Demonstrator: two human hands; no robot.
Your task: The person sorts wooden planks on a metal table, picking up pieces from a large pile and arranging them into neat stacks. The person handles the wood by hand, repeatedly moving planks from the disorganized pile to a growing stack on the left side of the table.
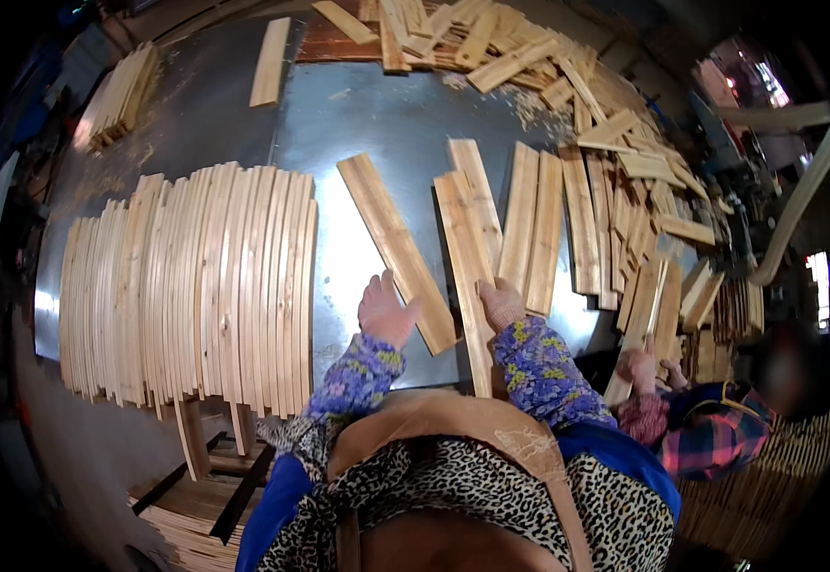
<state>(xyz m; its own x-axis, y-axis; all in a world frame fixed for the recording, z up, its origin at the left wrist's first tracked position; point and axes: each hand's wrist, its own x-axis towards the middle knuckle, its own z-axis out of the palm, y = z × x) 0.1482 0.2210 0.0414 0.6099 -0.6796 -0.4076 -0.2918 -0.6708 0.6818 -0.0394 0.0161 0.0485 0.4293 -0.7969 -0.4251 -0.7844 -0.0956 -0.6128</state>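
My left hand (386,311) is open above the metal tabletop, its fingers and thumb apart and nothing in it. Just to its right a flat wooden board (391,243) lies slanted on the metal. My right hand (503,303) grips the right edge of a second wooden board (465,250), whose near end reaches toward my body. Partly beneath this one, another board (478,191) sticks out at the far end. Two more boards (520,214) lie side by side, just beyond my right hand.
A row of boards on edge (186,286) fills the table's left side. A loose pile of boards (491,48) runs along the far and right edges, among wood shavings. At right a co-worker's hand (638,370) holds boards. Stacked boards (182,529) stand below at left.
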